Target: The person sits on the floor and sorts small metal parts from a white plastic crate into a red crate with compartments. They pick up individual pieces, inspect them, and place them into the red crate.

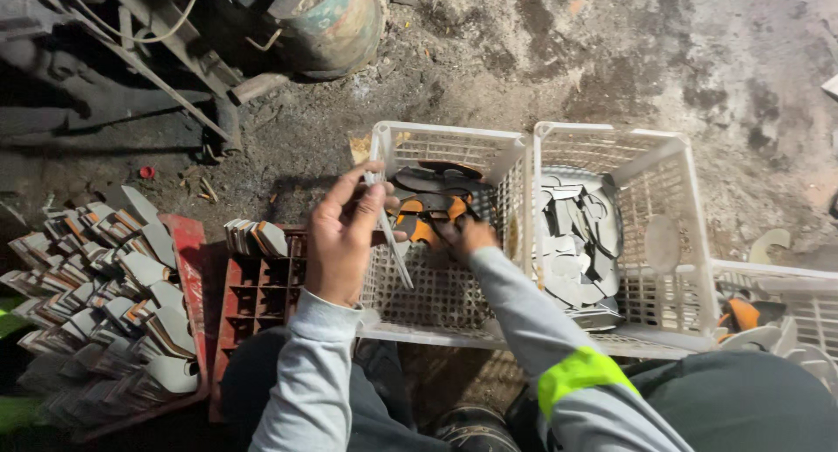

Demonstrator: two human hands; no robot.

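Grey metal strip (390, 229) (thin, flat, its upper end hidden by fingertips) slants down-right over a white crate (454, 146), pinched in the left hand (342, 238). The right hand (465, 235) reaches into dark and orange cut pieces (429, 199); its grip cannot be made out.

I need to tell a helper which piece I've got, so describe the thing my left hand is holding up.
Find the left white plastic crate on the dirt floor. Above its near left wall, the left hand pinches a thin flat metal strip, slanting down. It is pale, narrow and straight, unlike the dark and orange curved pieces inside the crate.
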